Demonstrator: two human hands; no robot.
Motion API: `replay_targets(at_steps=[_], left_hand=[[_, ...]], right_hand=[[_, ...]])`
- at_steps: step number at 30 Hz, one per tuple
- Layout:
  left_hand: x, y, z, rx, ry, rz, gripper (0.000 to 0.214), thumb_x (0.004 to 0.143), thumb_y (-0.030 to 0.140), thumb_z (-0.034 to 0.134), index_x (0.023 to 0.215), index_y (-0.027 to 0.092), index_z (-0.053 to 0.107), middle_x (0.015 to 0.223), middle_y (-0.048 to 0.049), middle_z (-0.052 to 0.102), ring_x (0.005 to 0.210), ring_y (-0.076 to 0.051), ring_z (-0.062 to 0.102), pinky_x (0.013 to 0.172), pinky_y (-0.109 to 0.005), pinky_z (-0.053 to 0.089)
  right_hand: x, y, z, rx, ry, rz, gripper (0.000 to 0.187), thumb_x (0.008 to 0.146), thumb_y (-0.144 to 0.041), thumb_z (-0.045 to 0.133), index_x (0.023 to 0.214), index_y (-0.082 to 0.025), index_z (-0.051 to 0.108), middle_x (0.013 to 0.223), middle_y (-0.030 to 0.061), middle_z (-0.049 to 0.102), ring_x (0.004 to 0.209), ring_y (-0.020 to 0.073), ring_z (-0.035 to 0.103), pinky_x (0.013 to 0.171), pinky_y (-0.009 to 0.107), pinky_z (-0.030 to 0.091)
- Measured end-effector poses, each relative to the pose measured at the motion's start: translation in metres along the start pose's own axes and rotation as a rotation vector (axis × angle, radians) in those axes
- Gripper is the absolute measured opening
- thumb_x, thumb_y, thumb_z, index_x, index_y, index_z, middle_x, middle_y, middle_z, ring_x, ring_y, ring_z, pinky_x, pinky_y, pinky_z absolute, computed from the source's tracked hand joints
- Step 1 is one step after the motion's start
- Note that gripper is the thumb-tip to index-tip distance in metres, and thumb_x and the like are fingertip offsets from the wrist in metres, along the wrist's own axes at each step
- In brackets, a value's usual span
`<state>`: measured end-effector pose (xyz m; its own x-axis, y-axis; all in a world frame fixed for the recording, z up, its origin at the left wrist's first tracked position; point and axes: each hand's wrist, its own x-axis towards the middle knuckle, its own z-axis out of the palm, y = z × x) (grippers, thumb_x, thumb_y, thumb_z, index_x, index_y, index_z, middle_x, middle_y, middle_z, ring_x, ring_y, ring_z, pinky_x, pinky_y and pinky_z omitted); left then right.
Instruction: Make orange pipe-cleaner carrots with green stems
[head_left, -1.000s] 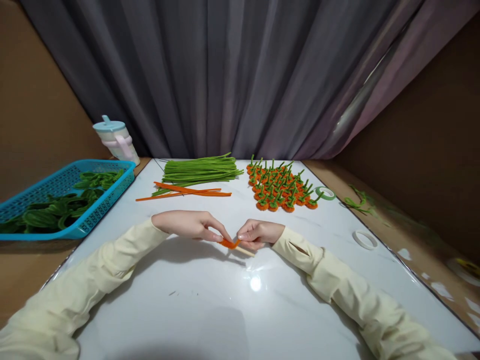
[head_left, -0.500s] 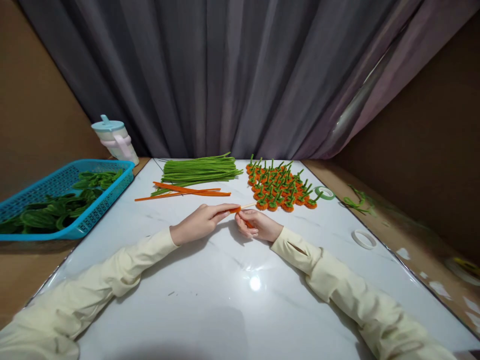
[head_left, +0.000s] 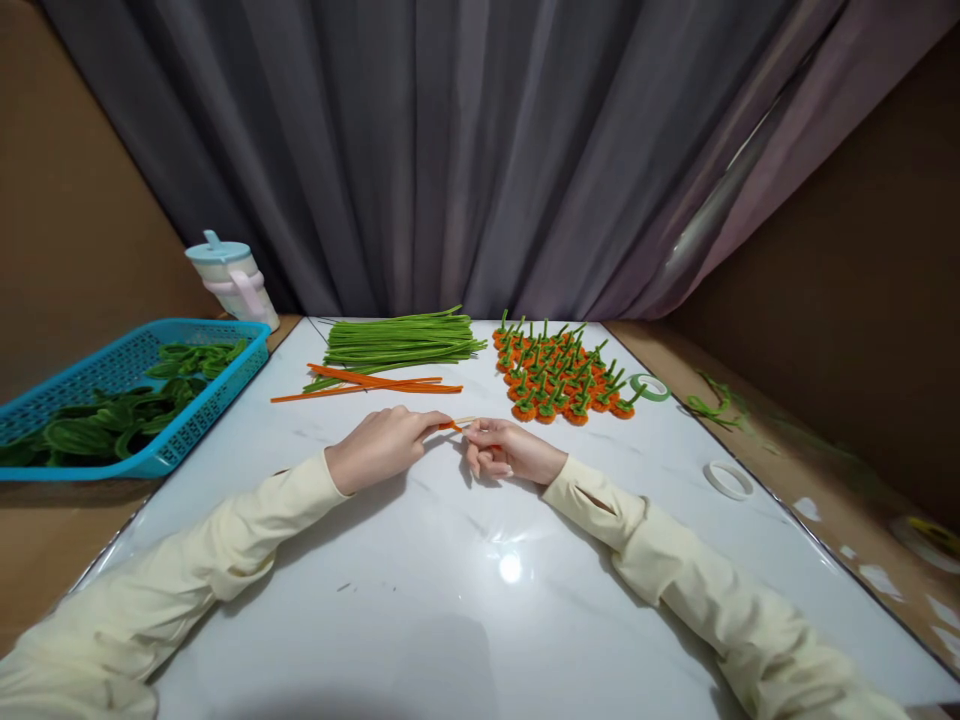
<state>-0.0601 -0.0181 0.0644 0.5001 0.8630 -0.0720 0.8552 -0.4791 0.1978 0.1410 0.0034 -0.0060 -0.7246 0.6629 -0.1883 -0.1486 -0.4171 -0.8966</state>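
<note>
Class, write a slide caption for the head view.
Left hand pinches an orange strip beside the right hand; green strips lie beyond on a white table.

White tabletop (head_left: 360,540) with faint grey marbling, held strip (head_left: 451,426) bright orange, pipe cleaners (head_left: 405,340) super green, basket (head_left: 202,425) bright blue, leaves (head_left: 79,437) darker green. Cup (head_left: 227,303) looks whitish, lid (head_left: 220,254) baby blue, handle (head_left: 244,289) pale pink, curtain (head_left: 442,150) kinda purplish grey.

An orange strip (head_left: 451,426) shows beside a slim pale stick (head_left: 469,418).
</note>
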Motion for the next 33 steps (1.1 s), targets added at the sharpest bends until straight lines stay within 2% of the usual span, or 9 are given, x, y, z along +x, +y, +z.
replay_targets(at_steps=[8,12,15,17,19,22,26,30,33], left_hand=[[0.006,-0.010,-0.001,-0.221,-0.131,0.073,0.035,0.086,0.029,0.038,0.112,0.026,0.061,0.107,-0.0046,0.065,0.091,-0.021,0.058,0.077,-0.026,0.040],[0.012,-0.018,-0.011,-0.481,-0.383,0.163,0.031,0.082,0.029,0.046,0.105,0.023,0.065,0.085,-0.0019,0.065,0.068,-0.012,0.053,0.061,-0.018,0.038],[0.016,-0.026,-0.014,-0.773,-0.687,0.119,0.034,0.080,0.033,0.052,0.110,0.020,0.062,0.051,0.0042,0.038,0.043,-0.007,0.026,0.039,-0.018,0.020],[0.020,-0.031,-0.010,-1.014,-0.819,0.057,0.038,0.079,0.032,0.055,0.113,0.017,0.060,0.050,0.0073,0.021,0.042,-0.006,0.013,0.037,-0.019,0.010],[0.023,-0.035,-0.002,-1.224,-0.858,0.014,0.039,0.078,0.028,0.058,0.114,0.015,0.057,0.052,0.0086,0.014,0.043,-0.006,0.006,0.037,-0.019,0.006],[0.025,-0.035,0.008,-1.425,-0.796,-0.001,0.041,0.080,0.027,0.056,0.120,0.016,0.051,0.052,0.0099,0.010,0.043,-0.005,0.001,0.036,-0.018,0.005],[0.025,-0.023,0.015,-1.479,-0.516,-0.016,0.044,0.084,0.029,0.052,0.125,0.017,0.043,0.051,0.0104,0.011,0.043,-0.006,0.004,0.036,-0.016,0.008],[0.021,-0.009,0.021,-1.237,-0.176,0.025,0.046,0.086,0.034,0.047,0.129,0.020,0.041,0.050,0.0087,0.029,0.040,-0.006,0.019,0.038,-0.015,0.021],[0.019,-0.005,0.026,-0.877,0.051,0.132,0.041,0.087,0.033,0.043,0.127,0.022,0.046,0.079,-0.0022,0.061,0.062,-0.010,0.049,0.060,-0.020,0.041]], right_hand=[[-0.004,0.001,0.003,-0.077,0.055,-0.104,0.023,0.079,-0.033,0.059,0.074,-0.016,0.044,0.046,-0.0035,0.058,0.026,0.0023,0.028,0.028,0.015,0.014],[-0.006,-0.001,-0.002,-0.114,-0.009,-0.064,0.025,0.076,-0.034,0.062,0.072,-0.013,0.049,0.038,-0.0067,0.049,0.027,0.0014,0.021,0.030,0.016,0.009],[-0.008,-0.002,-0.004,-0.131,-0.086,-0.007,0.026,0.074,-0.034,0.064,0.072,-0.013,0.050,0.035,-0.0076,0.045,0.028,0.0015,0.020,0.032,0.016,0.009],[-0.008,-0.003,-0.005,-0.126,-0.117,0.009,0.028,0.073,-0.036,0.065,0.073,-0.013,0.049,0.036,-0.0075,0.045,0.029,0.0019,0.022,0.033,0.016,0.010],[-0.008,-0.002,-0.005,-0.106,-0.130,0.005,0.029,0.071,-0.038,0.065,0.075,-0.014,0.048,0.039,-0.0070,0.047,0.030,0.0025,0.024,0.033,0.016,0.012],[-0.005,0.000,-0.005,-0.066,-0.110,-0.036,0.028,0.074,-0.038,0.062,0.075,-0.015,0.046,0.045,-0.0040,0.054,0.029,0.0028,0.024,0.032,0.016,0.016],[-0.001,0.002,-0.006,-0.004,-0.032,-0.123,0.024,0.080,-0.036,0.056,0.074,-0.015,0.045,0.052,-0.0024,0.058,0.029,0.0018,0.022,0.032,0.017,0.018],[0.002,0.002,-0.006,0.027,0.014,-0.147,0.027,0.083,-0.038,0.053,0.073,-0.014,0.046,0.050,-0.0026,0.056,0.029,0.0019,0.025,0.033,0.017,0.019],[0.003,0.003,-0.004,0.029,0.052,-0.149,0.028,0.084,-0.038,0.052,0.071,-0.014,0.047,0.048,-0.0022,0.056,0.030,0.0022,0.026,0.033,0.018,0.020]])
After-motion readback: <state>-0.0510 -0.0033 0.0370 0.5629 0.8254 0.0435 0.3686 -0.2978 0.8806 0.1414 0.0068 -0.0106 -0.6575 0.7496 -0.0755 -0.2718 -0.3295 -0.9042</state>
